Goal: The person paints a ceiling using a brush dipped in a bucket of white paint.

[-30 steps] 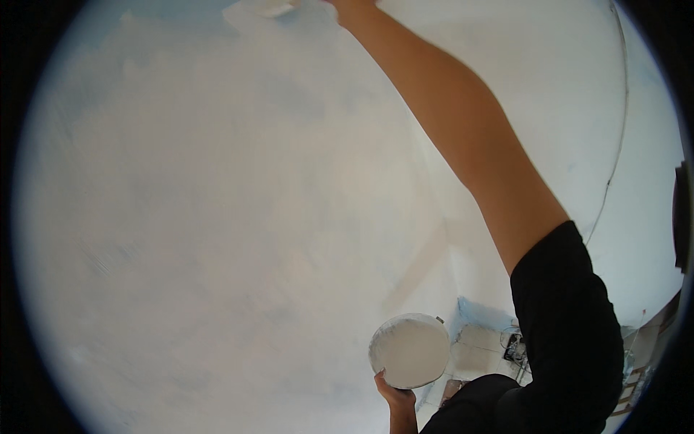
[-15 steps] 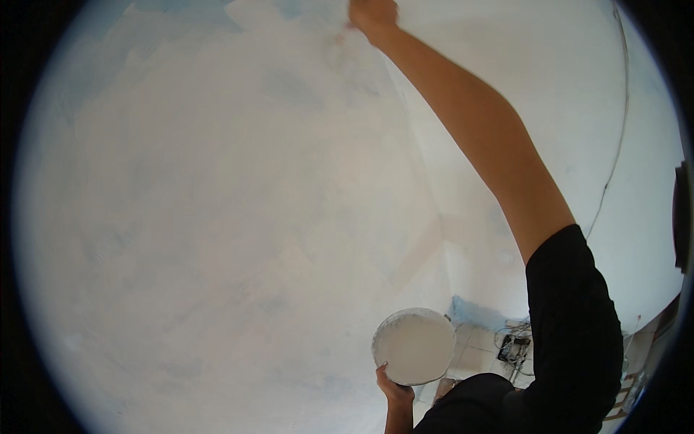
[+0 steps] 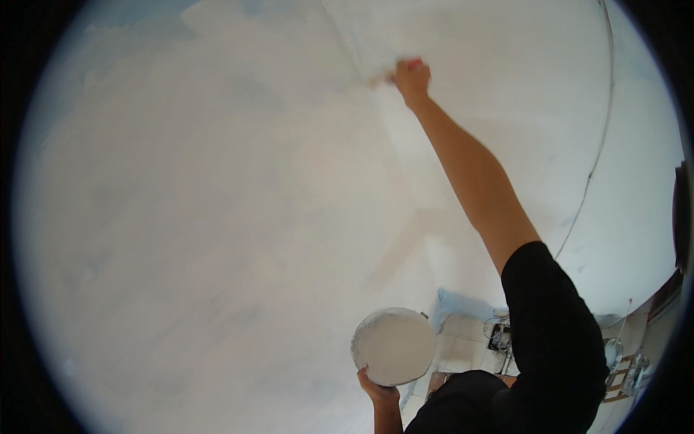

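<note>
My right hand [image 3: 415, 82] is raised at the end of a stretched arm, its fingers closed round a paintbrush [image 3: 413, 64] with a red handle. Motion blurs the brush, and its pale bristles reach the wall near the corner line where two wall faces meet. Low down, my left hand [image 3: 380, 389] grips the edge of a round bucket [image 3: 355, 346], thumb over the rim. Off-white paint [image 3: 396, 349] fills what I see of the bucket's inside. The broad wall [image 3: 210, 188] on the left is coated whitish, with faint blue showing through in patches.
A thin cable [image 3: 590, 176] runs down the right wall. Below, on the tiled floor [image 3: 457, 347], sits a black device [image 3: 499, 335] among tangled wires. A wooden frame [image 3: 619, 383] stands at the lower right. Bare blue paint [image 3: 464, 302] shows at the wall's foot.
My right hand has come down and to the right with the brush, toward the corner. The bucket appears slightly further left in view, still in my left hand.
</note>
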The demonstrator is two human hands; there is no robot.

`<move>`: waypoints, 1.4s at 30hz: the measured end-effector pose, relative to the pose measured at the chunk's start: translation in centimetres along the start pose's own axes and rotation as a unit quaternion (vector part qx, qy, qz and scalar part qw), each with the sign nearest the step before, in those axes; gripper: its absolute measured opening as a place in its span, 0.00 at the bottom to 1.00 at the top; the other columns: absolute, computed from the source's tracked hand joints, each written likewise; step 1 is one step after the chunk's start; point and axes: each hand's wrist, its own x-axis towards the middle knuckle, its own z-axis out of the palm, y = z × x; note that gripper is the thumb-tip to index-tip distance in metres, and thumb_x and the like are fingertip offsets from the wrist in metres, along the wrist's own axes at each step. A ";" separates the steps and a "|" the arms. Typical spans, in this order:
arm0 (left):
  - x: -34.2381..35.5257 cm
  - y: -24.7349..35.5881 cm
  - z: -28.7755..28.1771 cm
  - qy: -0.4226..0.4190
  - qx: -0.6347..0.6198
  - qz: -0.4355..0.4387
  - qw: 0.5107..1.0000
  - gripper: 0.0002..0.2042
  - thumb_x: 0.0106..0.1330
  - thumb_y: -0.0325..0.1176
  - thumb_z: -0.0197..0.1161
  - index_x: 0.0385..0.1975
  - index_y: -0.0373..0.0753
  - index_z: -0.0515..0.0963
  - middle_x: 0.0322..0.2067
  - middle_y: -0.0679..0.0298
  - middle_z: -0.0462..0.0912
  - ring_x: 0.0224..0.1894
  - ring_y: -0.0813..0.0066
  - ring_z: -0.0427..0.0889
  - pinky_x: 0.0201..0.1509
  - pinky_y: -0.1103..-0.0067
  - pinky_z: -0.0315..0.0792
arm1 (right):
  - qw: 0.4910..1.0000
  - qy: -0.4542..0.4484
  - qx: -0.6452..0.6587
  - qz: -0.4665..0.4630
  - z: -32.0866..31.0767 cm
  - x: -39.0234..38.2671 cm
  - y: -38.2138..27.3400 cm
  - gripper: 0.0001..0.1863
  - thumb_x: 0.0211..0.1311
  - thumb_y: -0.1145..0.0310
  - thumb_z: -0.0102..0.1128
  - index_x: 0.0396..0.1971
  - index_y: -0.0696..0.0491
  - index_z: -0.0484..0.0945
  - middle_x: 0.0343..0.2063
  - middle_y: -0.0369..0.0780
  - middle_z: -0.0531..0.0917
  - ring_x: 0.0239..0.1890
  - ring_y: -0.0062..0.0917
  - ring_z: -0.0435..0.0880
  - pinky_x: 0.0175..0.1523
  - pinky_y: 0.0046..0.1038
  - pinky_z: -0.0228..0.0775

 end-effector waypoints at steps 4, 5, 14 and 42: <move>0.4 0.2 -1.0 -0.011 0.003 -0.005 1.000 0.27 0.52 0.47 0.47 0.49 0.36 0.65 0.45 0.59 0.71 0.49 0.63 0.70 0.51 0.70 0.64 | 0.973 -0.018 -0.225 -0.042 -0.8 -3.0 1.4 0.14 0.49 0.65 0.54 0.23 0.64 0.72 0.20 0.50 0.78 0.24 0.38 0.81 0.29 0.35 0.74; 0.5 0.3 -1.1 -0.005 0.010 -0.010 1.000 0.27 0.52 0.47 0.47 0.49 0.36 0.65 0.45 0.59 0.71 0.49 0.63 0.70 0.51 0.70 0.64 | 0.942 -0.011 -0.306 -0.137 0.3 -3.4 -0.5 0.16 0.48 0.63 0.54 0.23 0.64 0.72 0.20 0.51 0.78 0.25 0.41 0.80 0.32 0.36 0.73; -0.1 0.0 -1.6 -0.024 0.009 0.038 0.999 0.27 0.52 0.47 0.47 0.49 0.35 0.65 0.45 0.58 0.71 0.49 0.63 0.69 0.51 0.70 0.64 | 0.952 -0.059 0.290 0.078 7.0 1.6 -23.1 0.13 0.55 0.66 0.52 0.22 0.62 0.68 0.22 0.48 0.76 0.22 0.32 0.79 0.24 0.29 0.74; 0.6 0.5 -0.9 -0.028 -0.004 0.006 1.000 0.27 0.52 0.47 0.47 0.48 0.35 0.66 0.44 0.59 0.72 0.49 0.64 0.70 0.51 0.71 0.64 | 0.872 -0.054 0.476 0.099 6.2 -3.8 -25.6 0.12 0.54 0.67 0.52 0.23 0.61 0.67 0.21 0.45 0.76 0.22 0.29 0.79 0.25 0.28 0.75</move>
